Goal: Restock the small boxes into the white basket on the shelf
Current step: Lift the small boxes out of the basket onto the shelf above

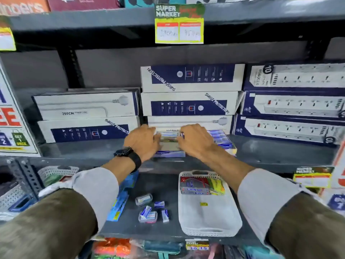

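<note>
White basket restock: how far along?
Early. The white basket on the lower shelf holds only a few packs at its far end; most of its floor is bare. In hand: the left hand and right hand are both on a stack of small boxes on the upper shelf. Left: move those down, plus the loose small packs lying beside the basket.

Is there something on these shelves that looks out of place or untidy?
Yes. Several small boxes lie scattered loose on the lower shelf, left of the white basket, some tilted, not inside it. The basket holds packs only at its far end. On the upper shelf, the top surge protector box is stacked upside down.
</note>
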`<state>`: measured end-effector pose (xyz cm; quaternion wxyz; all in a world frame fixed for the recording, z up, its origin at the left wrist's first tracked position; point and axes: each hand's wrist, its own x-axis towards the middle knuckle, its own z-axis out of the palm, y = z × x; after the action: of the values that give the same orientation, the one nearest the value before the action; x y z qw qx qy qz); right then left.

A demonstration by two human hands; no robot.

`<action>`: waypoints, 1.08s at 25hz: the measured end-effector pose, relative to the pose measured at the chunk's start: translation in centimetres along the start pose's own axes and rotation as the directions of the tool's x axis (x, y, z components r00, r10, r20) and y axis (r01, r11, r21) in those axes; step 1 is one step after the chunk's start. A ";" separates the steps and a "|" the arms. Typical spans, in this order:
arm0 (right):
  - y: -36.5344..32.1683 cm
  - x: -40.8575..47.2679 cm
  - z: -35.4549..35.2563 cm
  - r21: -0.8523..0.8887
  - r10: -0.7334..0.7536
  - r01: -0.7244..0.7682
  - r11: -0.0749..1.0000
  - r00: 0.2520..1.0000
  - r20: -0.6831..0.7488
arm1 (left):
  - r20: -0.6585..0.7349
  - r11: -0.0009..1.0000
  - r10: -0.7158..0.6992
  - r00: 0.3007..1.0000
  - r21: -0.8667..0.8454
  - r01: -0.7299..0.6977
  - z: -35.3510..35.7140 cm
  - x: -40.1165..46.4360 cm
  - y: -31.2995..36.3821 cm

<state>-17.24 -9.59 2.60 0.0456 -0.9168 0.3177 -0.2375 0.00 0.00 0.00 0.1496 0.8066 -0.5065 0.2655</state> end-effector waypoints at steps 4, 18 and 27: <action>0.7 2.9 1.3 0.096 0.234 -0.253 0.963 0.957 0.172 | 0.416 0.896 -0.247 0.875 -0.245 0.370 0.9 2.6 -0.6; 1.7 -15.3 0.0 0.612 0.229 -0.459 0.645 0.879 0.418 | 0.630 0.605 -0.047 0.775 -0.599 0.524 -5.6 -14.7 1.6; 9.3 -17.2 10.3 0.297 0.426 -0.710 0.639 0.648 0.631 | 0.861 0.682 -0.027 0.508 -0.355 0.639 7.7 -17.2 7.3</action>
<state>-29.46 -7.29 -15.71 0.4484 -0.7403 0.4996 -0.0368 -10.36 5.54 -16.45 0.2208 0.8188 -0.3941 -0.3542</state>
